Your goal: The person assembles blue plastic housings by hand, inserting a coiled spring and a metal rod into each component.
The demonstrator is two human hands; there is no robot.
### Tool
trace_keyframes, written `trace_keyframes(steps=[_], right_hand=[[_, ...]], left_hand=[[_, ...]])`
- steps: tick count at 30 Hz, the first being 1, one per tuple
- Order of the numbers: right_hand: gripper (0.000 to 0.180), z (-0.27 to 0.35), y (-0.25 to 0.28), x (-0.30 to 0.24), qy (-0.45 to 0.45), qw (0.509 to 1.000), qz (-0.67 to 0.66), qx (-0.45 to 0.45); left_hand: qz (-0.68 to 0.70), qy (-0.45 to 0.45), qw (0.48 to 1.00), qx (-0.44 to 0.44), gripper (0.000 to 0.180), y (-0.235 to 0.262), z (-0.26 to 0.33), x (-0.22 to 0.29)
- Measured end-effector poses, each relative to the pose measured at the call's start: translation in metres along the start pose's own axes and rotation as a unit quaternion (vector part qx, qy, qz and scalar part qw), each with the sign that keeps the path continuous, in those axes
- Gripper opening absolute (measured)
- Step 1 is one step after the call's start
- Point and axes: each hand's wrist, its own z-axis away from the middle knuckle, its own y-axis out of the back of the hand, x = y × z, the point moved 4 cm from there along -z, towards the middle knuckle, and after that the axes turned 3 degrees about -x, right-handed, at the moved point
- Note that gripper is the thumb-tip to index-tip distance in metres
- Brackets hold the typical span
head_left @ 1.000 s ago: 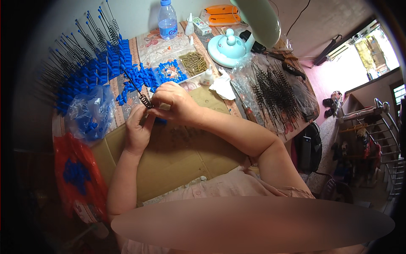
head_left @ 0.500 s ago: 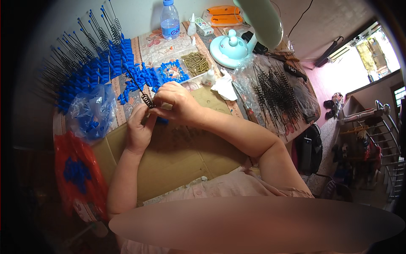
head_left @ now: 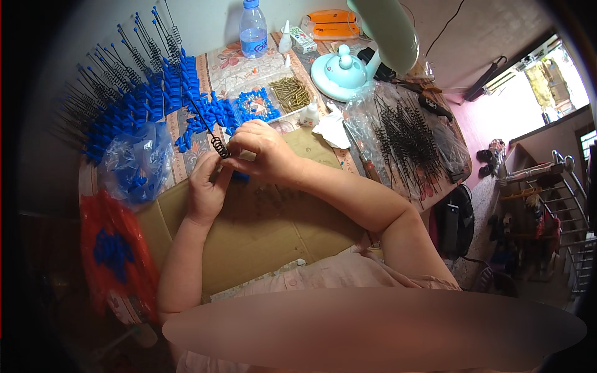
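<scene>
Over the cardboard, both my hands meet at the lower end of a black coiled spring wire [head_left: 218,147]. Its straight thin end slants up and left toward the blue parts. My left hand [head_left: 206,193] is closed, thumb and fingers pinching around the coil's bottom end. My right hand [head_left: 260,147] is closed as well, with its fingertips pressed at the same end from the right. Whatever sits between the fingertips is hidden. A blue piece [head_left: 241,176] shows just below my right hand.
Rows of blue bases [head_left: 140,102] with upright spring wires stand back left. Loose blue parts [head_left: 214,112], a tray of brass-coloured pieces [head_left: 290,93], a bottle [head_left: 253,37] and a lamp base [head_left: 339,78] lie behind. More black spring wires [head_left: 407,146] lie right. A red bag [head_left: 118,217] is left.
The coil has tilted very slightly between my fingers. Both hands keep the same hold, and the whole view has shifted a little.
</scene>
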Motion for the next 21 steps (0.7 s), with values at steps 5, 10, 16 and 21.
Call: trace_keyframes(steps=[5, 10, 16, 21], right_hand=[[0.023, -0.0002, -0.0008, 0.0005, 0.001, 1.0, 0.004, -0.001], [0.021, -0.0003, -0.0003, 0.0003, -0.014, 1.0, 0.015, -0.001], [0.021, -0.0002, -0.0006, 0.0002, -0.015, 1.0, 0.013, 0.0], [0.021, 0.0001, -0.0006, 0.0006, -0.01, 1.0, 0.014, 0.009]], left_hand=[[0.009, 0.015, 1.0, -0.011, 0.015, 0.0003, 0.002, -0.0048], [0.003, 0.015, 1.0, -0.013, 0.014, 0.0006, -0.0001, -0.0006], [0.001, 0.019, 1.0, -0.013, 0.012, 0.0011, 0.0014, -0.0026], [0.01, 0.007, 1.0, 0.001, 0.012, -0.0004, -0.0004, 0.0001]])
